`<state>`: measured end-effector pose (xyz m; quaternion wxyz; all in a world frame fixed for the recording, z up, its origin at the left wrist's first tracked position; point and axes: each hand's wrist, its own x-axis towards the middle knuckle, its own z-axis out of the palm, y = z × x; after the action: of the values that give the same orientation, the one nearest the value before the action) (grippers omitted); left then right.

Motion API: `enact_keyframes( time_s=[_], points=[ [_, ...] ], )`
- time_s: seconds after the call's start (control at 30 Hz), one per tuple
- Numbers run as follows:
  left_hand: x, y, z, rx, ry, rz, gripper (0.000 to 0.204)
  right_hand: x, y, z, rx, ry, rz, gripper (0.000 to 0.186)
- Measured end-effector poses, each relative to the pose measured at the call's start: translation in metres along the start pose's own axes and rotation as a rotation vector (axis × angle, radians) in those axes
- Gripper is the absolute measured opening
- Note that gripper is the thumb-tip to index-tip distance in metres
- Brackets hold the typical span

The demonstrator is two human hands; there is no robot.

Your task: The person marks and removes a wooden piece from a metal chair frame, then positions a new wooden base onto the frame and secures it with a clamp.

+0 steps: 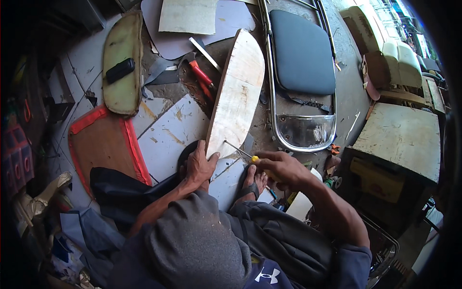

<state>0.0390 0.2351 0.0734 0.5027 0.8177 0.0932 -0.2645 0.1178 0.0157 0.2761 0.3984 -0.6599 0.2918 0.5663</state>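
A long pale wooden board (241, 79) with a rounded far end stands tilted in front of me. My left hand (201, 166) is closed on its near left edge, with the thumb lying on the face. In my right hand (283, 167) is a screwdriver (255, 158) with a yellow handle. Its thin metal shaft points left, and the tip meets a small dark spot near the board's lower end. My fingers cover most of the handle. Just below the right hand is my sandalled foot (251, 183).
Beyond the board lies a hammer (200, 73) with a red handle. To the right, a metal chair frame holds a dark padded panel (303, 52). A foam-covered panel (123, 89) carries a black case (120, 71). Nearby is a red-edged brown panel (105, 144). A wooden-topped box (399, 139) stands far right.
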Motion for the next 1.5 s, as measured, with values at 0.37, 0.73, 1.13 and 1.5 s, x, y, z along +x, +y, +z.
enact_keyframes(
  time_s=[0.37,0.73,1.13,1.5],
  points=[
    [0.004,0.003,-0.002,-0.015,-0.017,0.0,0.047,0.001,0.007,0.02,-0.908,0.459,-0.277,0.036],
    [0.01,-0.007,-0.001,-0.148,-0.056,-0.021,0.045,0.012,0.022,0.013,-0.235,0.19,-0.078,0.042],
    [0.007,-0.008,-0.001,-0.181,-0.029,0.045,0.036,0.013,0.017,0.02,-0.677,0.288,-0.227,0.047],
    [0.009,-0.012,-0.001,-0.101,-0.046,0.039,0.037,0.017,0.037,0.025,-1.306,0.696,-0.749,0.038]
  ],
)
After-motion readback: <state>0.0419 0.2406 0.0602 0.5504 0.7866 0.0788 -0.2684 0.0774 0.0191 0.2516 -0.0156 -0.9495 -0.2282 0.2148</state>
